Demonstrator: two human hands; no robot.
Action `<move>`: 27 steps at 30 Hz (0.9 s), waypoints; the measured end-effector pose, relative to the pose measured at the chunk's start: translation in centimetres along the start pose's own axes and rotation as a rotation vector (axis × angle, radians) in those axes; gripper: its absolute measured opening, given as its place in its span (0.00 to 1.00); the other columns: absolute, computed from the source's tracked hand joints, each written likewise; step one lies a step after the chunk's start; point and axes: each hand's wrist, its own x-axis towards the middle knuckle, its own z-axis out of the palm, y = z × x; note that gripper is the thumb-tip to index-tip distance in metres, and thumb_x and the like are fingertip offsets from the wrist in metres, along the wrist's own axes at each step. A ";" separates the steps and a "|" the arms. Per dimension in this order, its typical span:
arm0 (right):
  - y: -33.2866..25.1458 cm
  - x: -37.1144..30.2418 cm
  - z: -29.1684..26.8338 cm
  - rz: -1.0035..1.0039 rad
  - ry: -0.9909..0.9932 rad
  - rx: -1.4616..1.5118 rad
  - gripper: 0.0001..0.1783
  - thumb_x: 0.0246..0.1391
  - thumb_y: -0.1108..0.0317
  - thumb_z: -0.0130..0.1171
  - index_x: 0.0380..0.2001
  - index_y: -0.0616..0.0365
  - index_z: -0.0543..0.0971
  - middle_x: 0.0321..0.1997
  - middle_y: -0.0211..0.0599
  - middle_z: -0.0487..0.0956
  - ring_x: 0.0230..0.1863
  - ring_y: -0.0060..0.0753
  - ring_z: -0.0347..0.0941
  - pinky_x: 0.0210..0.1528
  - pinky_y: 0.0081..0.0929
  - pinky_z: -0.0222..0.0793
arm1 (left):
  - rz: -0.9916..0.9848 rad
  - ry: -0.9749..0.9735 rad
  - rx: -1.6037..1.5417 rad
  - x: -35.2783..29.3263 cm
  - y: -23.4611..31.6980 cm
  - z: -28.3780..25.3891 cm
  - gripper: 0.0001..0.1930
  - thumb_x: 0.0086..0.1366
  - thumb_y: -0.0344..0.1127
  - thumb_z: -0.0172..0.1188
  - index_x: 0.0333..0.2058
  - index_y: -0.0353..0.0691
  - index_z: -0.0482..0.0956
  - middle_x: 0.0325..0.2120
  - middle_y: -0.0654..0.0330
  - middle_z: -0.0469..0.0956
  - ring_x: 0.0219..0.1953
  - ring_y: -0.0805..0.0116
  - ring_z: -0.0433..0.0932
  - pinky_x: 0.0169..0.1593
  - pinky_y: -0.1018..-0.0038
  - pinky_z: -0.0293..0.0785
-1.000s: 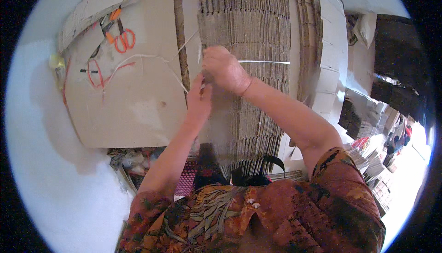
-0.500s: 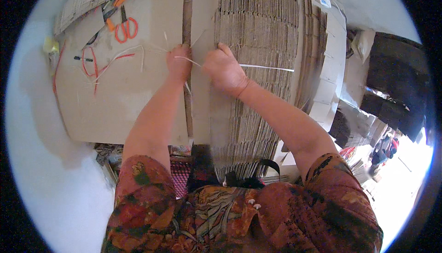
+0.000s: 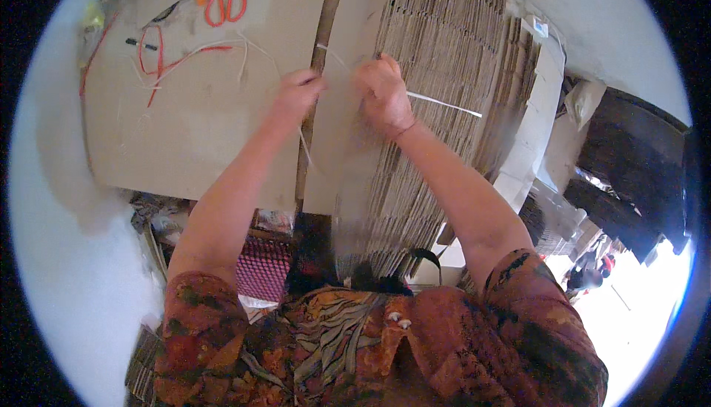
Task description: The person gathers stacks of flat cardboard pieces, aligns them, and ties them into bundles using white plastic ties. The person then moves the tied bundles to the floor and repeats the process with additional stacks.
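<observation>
A long stack of folded brown cardboard [image 3: 437, 44] stands on edge before me, with a narrow white strap [image 3: 448, 103] running across it. My right hand [image 3: 384, 94] is closed at the stack's left side, where the strap meets it; a thin strand leads up and left from there. Farther left, my left hand [image 3: 302, 90] is pinched beside the dark gap at the board's edge, a bit blurred. From under it a white strand end dangles. Its fingertips hide how much of the strand they grip.
On the flat cardboard sheet [image 3: 200, 140] to the left lie red-handled scissors [image 3: 225, 7], a dark marker [image 3: 141, 44] and loose red and white straps [image 3: 159, 62]. A second row of cardboard [image 3: 518, 66] stands at the right. A pink woven surface [image 3: 263, 268] shows below.
My hands have moved apart, the strand no longer stretching plainly between them. The view has shifted, so the scissors and loose straps appear higher and farther right.
</observation>
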 end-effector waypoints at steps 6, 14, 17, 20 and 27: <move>0.2 0.9 0.3 0.352 0.133 0.248 0.07 0.41 0.76 0.57 0.28 0.56 0.76 0.26 0.38 0.75 0.32 0.43 0.71 0.41 0.39 0.66 | 0.167 0.006 0.127 -0.2 3.3 4.8 0.08 0.58 0.34 0.55 0.29 0.34 0.77 0.19 0.65 0.73 0.23 0.78 0.67 0.28 0.78 0.65; 2.3 3.0 1.3 -0.106 0.036 0.000 0.09 0.36 0.74 0.56 0.26 0.54 0.74 0.25 0.34 0.74 0.32 0.41 0.72 0.44 0.39 0.64 | 0.061 0.056 0.059 -1.1 4.9 3.3 0.08 0.55 0.35 0.56 0.29 0.36 0.78 0.18 0.66 0.71 0.21 0.78 0.65 0.25 0.78 0.61; 2.6 3.1 1.7 -0.112 -0.014 -0.053 0.07 0.36 0.72 0.56 0.25 0.54 0.75 0.25 0.33 0.74 0.35 0.39 0.72 0.50 0.41 0.61 | -0.094 0.036 -0.157 -2.1 6.3 0.3 0.08 0.57 0.39 0.57 0.30 0.41 0.78 0.18 0.70 0.68 0.20 0.81 0.60 0.23 0.82 0.55; 2.4 3.5 1.0 -0.088 -0.172 -0.004 0.04 0.39 0.68 0.57 0.24 0.53 0.75 0.23 0.34 0.73 0.34 0.40 0.71 0.52 0.40 0.59 | -0.080 -0.073 -0.069 -2.3 9.9 -0.4 0.11 0.58 0.42 0.55 0.32 0.40 0.77 0.19 0.71 0.69 0.20 0.82 0.59 0.23 0.82 0.55; 3.9 3.3 1.4 -0.076 -0.172 0.091 0.07 0.42 0.59 0.60 0.21 0.50 0.78 0.22 0.34 0.73 0.35 0.39 0.70 0.52 0.39 0.57 | 0.199 -0.061 -0.628 0.6 13.1 -2.2 0.15 0.65 0.41 0.43 0.41 0.39 0.75 0.23 0.65 0.71 0.23 0.80 0.66 0.28 0.82 0.66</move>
